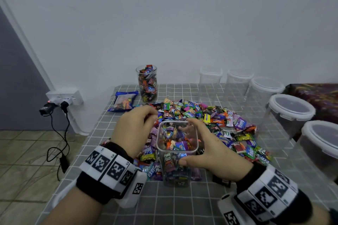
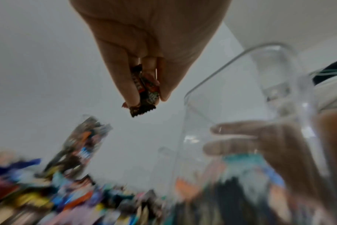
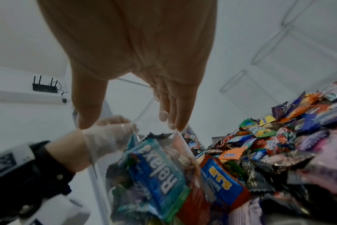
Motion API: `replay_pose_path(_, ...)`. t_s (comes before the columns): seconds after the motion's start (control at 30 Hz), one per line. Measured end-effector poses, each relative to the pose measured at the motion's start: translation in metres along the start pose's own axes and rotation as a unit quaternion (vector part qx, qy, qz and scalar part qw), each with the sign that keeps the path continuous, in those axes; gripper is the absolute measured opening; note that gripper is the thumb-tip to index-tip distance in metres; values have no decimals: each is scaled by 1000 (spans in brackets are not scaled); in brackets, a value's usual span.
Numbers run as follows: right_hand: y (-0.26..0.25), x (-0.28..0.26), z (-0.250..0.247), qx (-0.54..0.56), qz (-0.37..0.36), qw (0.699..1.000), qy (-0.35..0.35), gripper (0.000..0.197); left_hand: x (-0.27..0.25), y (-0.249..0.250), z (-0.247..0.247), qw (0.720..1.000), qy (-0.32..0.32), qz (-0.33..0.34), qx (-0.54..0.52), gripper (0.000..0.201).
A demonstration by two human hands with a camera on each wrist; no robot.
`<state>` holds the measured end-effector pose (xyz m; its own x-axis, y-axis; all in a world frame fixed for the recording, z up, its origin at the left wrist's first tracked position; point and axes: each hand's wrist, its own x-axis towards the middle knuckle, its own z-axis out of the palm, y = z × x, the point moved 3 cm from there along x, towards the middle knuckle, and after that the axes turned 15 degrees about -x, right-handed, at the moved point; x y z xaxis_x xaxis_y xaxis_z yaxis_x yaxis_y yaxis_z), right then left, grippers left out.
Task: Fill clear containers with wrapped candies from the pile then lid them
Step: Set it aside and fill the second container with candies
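Left hand [image 1: 135, 129] pinches candies [image 2: 144, 91] just left of the square tub's [image 1: 176, 153] open mouth; right hand [image 1: 210, 151] grips the tub, upright near the counter's [image 1: 182, 204] front edge.

We counted two open containers holding candies: a square one [image 1: 177, 151] up front, a round one [image 1: 146, 83] at the back. Five lidded empties [image 1: 210, 83] lined the right. One blue bag [image 1: 123, 101], one candy pile [image 1: 210, 120], too many to count.
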<state>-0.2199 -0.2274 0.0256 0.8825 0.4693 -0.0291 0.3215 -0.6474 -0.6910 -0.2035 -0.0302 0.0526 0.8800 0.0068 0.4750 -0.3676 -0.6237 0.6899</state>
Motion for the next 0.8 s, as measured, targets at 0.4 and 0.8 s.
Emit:
replay_pose_path(0.4,1,2,3,1,-30,999,23,104,-12,46,23,981,-170,57,-77,10)
replay_pose_path(0.8,5,2,4,25,-14,999,16,100,-15,43,22,979,-108,70,-155,18)
